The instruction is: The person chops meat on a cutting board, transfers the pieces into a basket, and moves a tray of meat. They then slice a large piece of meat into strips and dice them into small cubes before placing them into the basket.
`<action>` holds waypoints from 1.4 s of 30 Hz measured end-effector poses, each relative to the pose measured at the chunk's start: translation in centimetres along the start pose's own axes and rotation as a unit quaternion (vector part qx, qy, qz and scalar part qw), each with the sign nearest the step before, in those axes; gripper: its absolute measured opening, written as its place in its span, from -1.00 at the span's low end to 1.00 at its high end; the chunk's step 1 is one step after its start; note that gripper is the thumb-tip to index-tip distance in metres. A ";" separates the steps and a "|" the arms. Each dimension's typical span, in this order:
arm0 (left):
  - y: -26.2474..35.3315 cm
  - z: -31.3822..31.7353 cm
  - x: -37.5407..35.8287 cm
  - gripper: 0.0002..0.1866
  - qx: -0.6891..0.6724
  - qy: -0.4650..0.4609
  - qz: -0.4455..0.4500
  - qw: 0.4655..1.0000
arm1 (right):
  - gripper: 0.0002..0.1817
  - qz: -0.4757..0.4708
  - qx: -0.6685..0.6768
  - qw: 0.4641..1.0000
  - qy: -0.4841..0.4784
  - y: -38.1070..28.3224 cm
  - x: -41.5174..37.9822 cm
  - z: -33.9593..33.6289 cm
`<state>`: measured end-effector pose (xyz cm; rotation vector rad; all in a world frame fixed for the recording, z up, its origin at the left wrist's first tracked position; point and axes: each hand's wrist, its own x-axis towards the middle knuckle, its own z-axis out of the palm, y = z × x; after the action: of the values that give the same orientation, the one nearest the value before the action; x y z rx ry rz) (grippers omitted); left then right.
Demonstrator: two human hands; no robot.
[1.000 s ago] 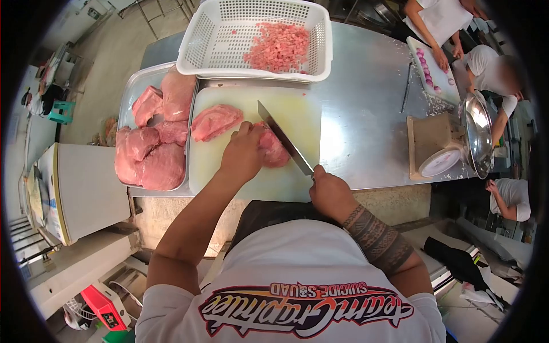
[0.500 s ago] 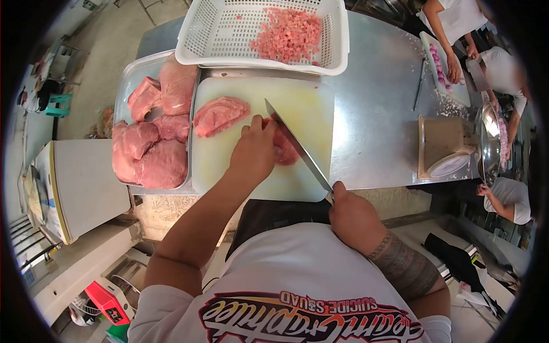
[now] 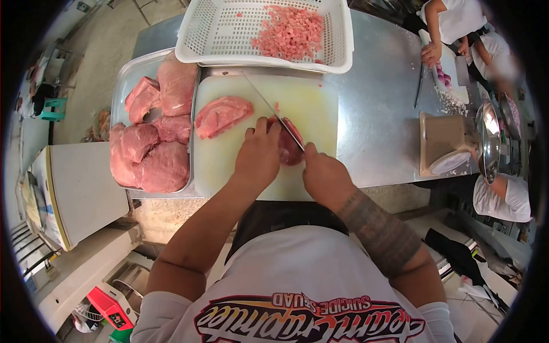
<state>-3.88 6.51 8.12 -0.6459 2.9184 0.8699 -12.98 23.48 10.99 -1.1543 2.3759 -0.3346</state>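
My right hand (image 3: 325, 177) is closed round the handle of a long kitchen knife (image 3: 293, 132). The blade points away from me and to the left, lying across a small piece of raw meat (image 3: 290, 155) on the white cutting board (image 3: 229, 171). Bent fingers of my left hand (image 3: 258, 153) hold that piece from its left side, close to the blade; part of the meat is hidden under them. A thicker meat slab (image 3: 223, 116) rests at the board's upper left. A small meat scrap (image 3: 277, 107) lies just beyond the blade.
Large raw cuts (image 3: 163, 163) fill a metal tray (image 3: 118, 94) on the left. Behind the board, a white perforated basket (image 3: 220, 34) holds diced meat (image 3: 291, 34). A weighing scale (image 3: 443, 143) and metal bowl (image 3: 488, 137) stand right. Co-workers handle purple onions (image 3: 442, 75) at the far right.
My right hand has pushed the knife forward and left, so its tip reaches farther over the board. My left hand stays on the meat. A co-worker's hand has shifted near the onions.
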 end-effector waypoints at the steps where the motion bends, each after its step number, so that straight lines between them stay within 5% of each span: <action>1: -0.1 0.0 -0.1 -0.28 -0.008 0.003 0.002 1.000 | -0.82 0.003 -0.007 1.000 -0.013 -0.5 -1.3 -1.3; 9: -0.6 -0.1 0.5 -0.30 0.016 0.019 0.006 1.000 | -0.84 0.050 -0.054 0.997 -0.020 2.9 -4.3 1.1; 19: 0.2 -1.2 0.3 -0.36 -0.019 -0.015 -0.005 1.000 | -0.80 0.044 -0.005 0.995 -0.084 -0.5 -7.8 -6.4; 30: -0.4 -0.2 0.4 -0.40 -0.004 0.006 0.005 1.000 | -0.74 -0.020 -0.008 1.000 0.017 -0.1 1.4 1.9; 37: -0.5 0.0 -0.2 -0.36 -0.017 0.013 0.001 1.000 | -0.83 0.032 -0.042 0.997 -0.064 0.7 -6.9 -0.8; 42: -2.0 1.4 -1.6 -0.26 -0.035 0.086 0.022 0.995 | -0.82 0.002 -0.032 0.999 -0.004 1.8 -2.2 3.0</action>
<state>-1.73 6.36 6.14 -0.6956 3.0784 0.9706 -11.48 26.32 8.40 -1.1772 2.3978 -0.2524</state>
